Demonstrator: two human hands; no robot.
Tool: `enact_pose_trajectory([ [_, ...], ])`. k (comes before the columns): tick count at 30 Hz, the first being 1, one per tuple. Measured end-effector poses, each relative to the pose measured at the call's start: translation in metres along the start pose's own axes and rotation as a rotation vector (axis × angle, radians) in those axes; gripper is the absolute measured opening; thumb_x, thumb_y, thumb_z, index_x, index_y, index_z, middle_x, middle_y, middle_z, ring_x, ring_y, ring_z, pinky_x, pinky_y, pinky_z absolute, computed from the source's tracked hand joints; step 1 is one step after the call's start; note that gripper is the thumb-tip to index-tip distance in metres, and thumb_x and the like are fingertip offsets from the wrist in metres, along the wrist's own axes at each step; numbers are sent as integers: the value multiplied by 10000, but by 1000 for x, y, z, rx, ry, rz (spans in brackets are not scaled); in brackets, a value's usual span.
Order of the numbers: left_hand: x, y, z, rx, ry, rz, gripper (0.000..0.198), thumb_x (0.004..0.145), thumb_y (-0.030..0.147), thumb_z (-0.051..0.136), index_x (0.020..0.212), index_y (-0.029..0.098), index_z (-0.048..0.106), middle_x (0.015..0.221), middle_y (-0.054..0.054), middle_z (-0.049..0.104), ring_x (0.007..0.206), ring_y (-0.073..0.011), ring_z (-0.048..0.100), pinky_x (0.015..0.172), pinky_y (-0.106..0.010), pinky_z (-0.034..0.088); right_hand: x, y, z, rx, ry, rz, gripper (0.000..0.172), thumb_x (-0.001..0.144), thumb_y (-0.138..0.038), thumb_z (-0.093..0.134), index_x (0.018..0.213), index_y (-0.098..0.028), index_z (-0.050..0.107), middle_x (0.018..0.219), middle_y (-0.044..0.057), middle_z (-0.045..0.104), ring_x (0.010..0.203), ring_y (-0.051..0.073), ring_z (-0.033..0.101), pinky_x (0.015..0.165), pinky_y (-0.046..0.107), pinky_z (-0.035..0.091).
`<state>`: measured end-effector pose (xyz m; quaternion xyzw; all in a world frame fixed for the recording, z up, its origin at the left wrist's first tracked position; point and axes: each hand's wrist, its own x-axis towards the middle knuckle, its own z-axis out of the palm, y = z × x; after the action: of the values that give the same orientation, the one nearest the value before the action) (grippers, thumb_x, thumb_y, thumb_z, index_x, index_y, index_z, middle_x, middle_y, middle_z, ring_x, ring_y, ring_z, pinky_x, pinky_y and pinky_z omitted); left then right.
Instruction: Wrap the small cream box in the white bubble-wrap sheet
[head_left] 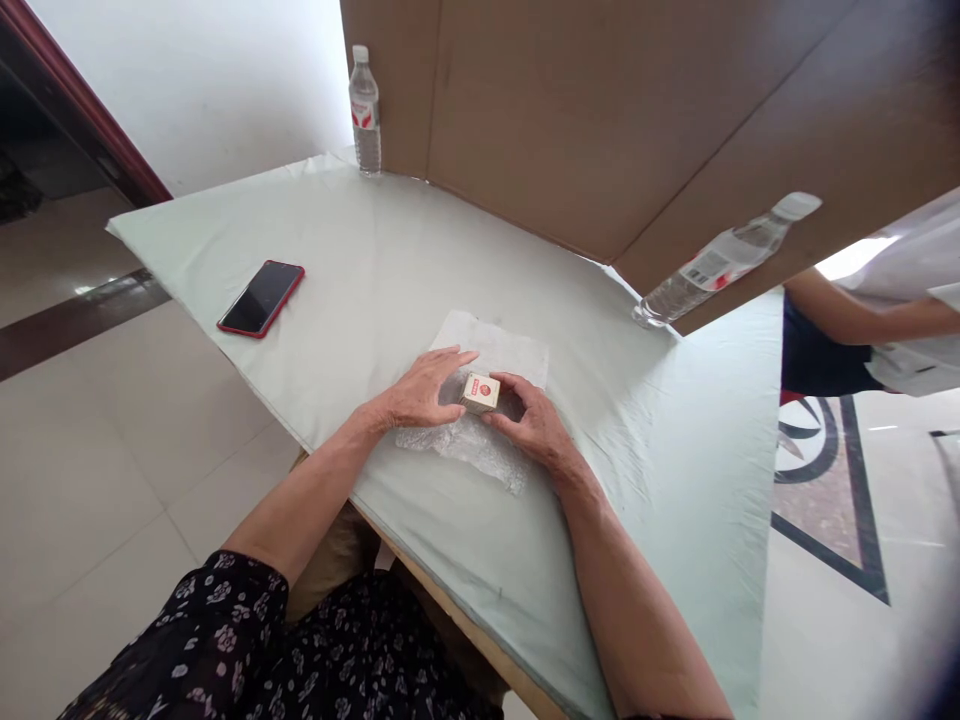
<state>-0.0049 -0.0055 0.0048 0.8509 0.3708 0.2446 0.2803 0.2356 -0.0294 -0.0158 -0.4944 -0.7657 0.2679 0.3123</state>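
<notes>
Left hand [420,397] lies flat and open on the bubble wrap [480,455], fingertips against the small box [480,392]. Right hand [534,420] closes thumb and fingers on the box's other side. Box sits mid-wrap, label up. Judgement: keep the left palm pressing so the wrap cannot slide on the table cloth [675,450], and keep the box square to the wrap's edge. Phone [261,298] and upright bottle [365,110] are well apart.

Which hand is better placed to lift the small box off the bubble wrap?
Right, probably: the right hand has its fingers and thumb closed on the small box, while the left hand lies flat and open on the bubble wrap beside it.
</notes>
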Motion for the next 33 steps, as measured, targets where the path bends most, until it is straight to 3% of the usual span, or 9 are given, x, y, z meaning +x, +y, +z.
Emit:
enact_pose_trajectory([
  [8,2,-9,17,2,51,59,693,796,184,588,1473,190,439,1463,-141,558,1364,-302,508,1160,-504,381,1,0,1,-13,14,-22,464,769,-345,711,1220,-259,651,1194,68,735,1082,283,671,980,455,489],
  [33,2,-8,18,17,28,14,629,864,222,541,1483,174,436,1483,-125,550,1352,-282,519,1157,-476,379,0,-7,3,-26,27,22,459,782,-337,665,1230,-251,612,1217,79,717,1091,288,653,996,484,477],
])
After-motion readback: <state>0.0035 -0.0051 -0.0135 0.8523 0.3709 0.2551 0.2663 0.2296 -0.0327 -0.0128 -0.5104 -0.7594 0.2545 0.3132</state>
